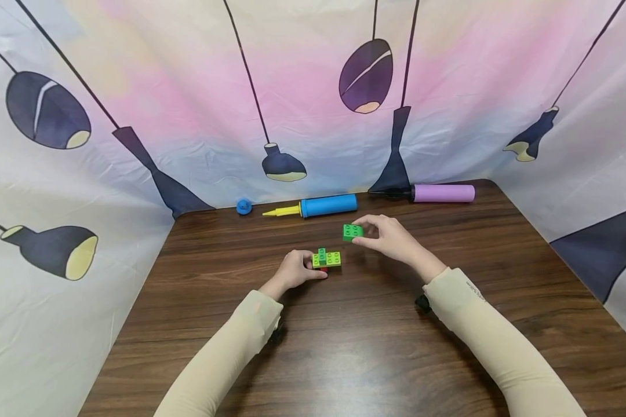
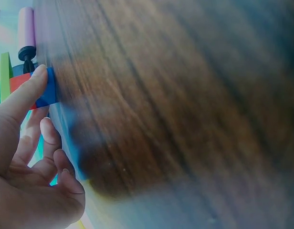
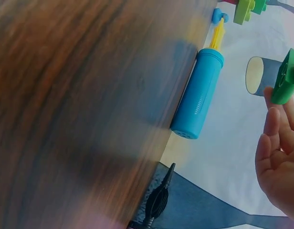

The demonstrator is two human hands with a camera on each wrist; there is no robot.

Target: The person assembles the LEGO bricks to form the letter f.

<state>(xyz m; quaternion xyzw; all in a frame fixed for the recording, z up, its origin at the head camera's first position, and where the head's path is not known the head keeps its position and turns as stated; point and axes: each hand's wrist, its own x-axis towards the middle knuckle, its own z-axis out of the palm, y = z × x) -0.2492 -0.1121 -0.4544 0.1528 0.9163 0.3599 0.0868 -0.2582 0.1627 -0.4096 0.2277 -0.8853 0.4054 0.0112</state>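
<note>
My left hand (image 1: 296, 270) pinches a small stack of toy building bricks between thumb and fingers. A lime brick (image 1: 335, 259) forms its wide layer, topped by a small green brick (image 1: 321, 256). In the left wrist view a red brick (image 2: 17, 83) and a blue brick (image 2: 51, 87) show beneath the lime layer, the thumb lying across them. To the right and slightly farther back, my right hand (image 1: 392, 238) pinches a separate green building brick (image 1: 350, 233), studs facing the head camera. That brick (image 3: 283, 82) is raised and apart from the stack.
Along the back edge of the wooden table (image 1: 375, 347) lie a blue hand pump (image 1: 330, 205) with a yellow nozzle, a purple hand pump (image 1: 443, 193) with a black nozzle, and a small round blue piece (image 1: 244, 207). A patterned cloth (image 1: 313, 87) hangs behind.
</note>
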